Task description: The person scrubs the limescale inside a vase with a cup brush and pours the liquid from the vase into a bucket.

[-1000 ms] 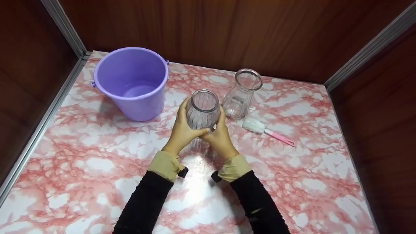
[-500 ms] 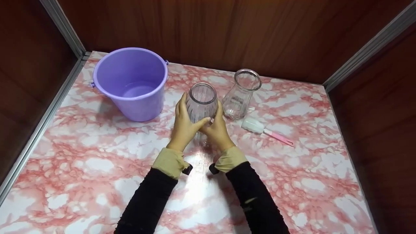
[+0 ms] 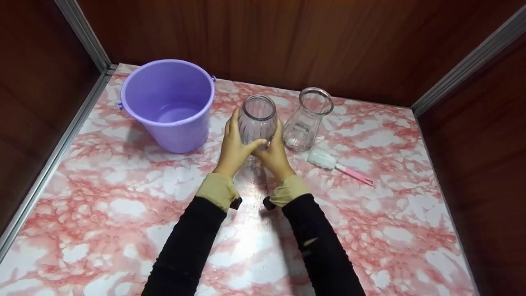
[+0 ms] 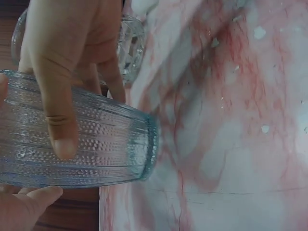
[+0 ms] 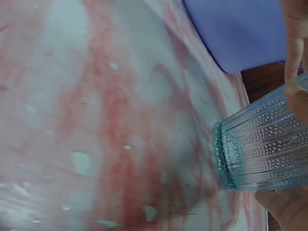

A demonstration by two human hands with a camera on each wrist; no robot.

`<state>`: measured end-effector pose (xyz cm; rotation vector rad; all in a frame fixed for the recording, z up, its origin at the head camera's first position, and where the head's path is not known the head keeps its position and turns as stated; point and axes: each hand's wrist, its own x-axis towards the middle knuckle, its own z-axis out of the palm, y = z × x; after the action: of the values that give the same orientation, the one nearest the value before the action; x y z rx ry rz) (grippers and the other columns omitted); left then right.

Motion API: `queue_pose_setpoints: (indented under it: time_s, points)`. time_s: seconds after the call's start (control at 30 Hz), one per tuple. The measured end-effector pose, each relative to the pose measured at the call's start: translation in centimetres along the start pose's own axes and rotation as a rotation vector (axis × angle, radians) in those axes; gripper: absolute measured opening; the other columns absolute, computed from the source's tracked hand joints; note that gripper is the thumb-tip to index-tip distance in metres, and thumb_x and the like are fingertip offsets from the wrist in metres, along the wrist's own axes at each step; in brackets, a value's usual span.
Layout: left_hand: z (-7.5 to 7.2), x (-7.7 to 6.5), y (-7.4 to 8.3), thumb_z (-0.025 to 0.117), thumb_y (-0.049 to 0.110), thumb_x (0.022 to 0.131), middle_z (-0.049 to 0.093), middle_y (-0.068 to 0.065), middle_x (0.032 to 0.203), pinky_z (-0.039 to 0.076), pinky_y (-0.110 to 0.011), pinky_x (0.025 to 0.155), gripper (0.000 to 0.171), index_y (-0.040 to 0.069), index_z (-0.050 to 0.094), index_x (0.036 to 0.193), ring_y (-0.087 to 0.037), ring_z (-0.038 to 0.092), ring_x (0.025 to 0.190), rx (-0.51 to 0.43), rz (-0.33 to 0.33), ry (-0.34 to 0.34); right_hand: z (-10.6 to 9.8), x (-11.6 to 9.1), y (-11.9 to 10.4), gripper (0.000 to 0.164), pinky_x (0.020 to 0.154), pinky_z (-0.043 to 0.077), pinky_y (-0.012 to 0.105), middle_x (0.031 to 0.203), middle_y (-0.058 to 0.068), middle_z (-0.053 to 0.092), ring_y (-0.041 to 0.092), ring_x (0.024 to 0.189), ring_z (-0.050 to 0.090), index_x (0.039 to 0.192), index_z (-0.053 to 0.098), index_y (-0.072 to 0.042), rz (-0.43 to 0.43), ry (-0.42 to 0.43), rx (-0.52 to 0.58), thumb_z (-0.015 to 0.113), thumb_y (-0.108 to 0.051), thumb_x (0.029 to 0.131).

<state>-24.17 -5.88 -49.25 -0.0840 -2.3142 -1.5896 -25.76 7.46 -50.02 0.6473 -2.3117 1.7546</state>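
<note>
Both hands hold a ribbed, dotted clear glass vase (image 3: 257,125) upright in front of the person. My left hand (image 3: 235,150) grips its left side, and my right hand (image 3: 274,154) grips the right side, with the thumbs meeting on the near side. In the left wrist view, the vase's base (image 4: 150,147) appears raised above the tabletop. Just right of the hands stands a second glass vase (image 3: 302,130) with a flared rim. Close to it lies a cleaning brush (image 3: 321,158) with a pale sponge head and pink handle. Some fingers are hidden behind the held vase.
A purple bucket (image 3: 181,133) stands at the back left, its inner floor visible. The table (image 3: 123,230) has a red-and-white marbled surface. Dark wood panels (image 3: 254,41) with metal edging (image 3: 88,37) enclose it at the back and sides.
Both hands and the held vase have shifted away from the body, toward the back panel. The bucket, second vase and brush stay put.
</note>
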Motion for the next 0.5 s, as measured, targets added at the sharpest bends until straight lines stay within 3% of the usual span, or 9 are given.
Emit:
queue_pose_setpoints:
  time_s: [0.23, 0.5]
  points:
    - [0.3, 1.3, -0.4, 0.083, 0.039, 0.072, 0.024, -0.019, 0.153, 0.024, -0.037, 0.115, 0.112, 0.008, 0.013, 0.154, -0.028, 0.026, 0.140, 0.029, 0.024, 0.005, -0.3, 1.0, -0.9, 0.104, 0.113, 0.027, 0.028, 0.147, 0.029, 0.029, 0.036, 0.135, 0.034, 0.145, 0.010, 0.008, 0.016, -0.017, -0.022, 0.081, 0.005, 0.070]
    - [0.5, 2.5, -0.7, 0.082, 0.038, 0.073, 0.024, -0.020, 0.153, 0.022, -0.035, 0.116, 0.110, 0.007, 0.014, 0.154, -0.028, 0.026, 0.140, 0.025, 0.027, 0.001, 0.1, 2.5, 2.2, 0.108, 0.114, 0.027, 0.032, 0.149, 0.023, 0.029, 0.030, 0.135, 0.035, 0.148, 0.010, -0.001, 0.049, 0.016, -0.006, 0.082, 0.005, 0.068]
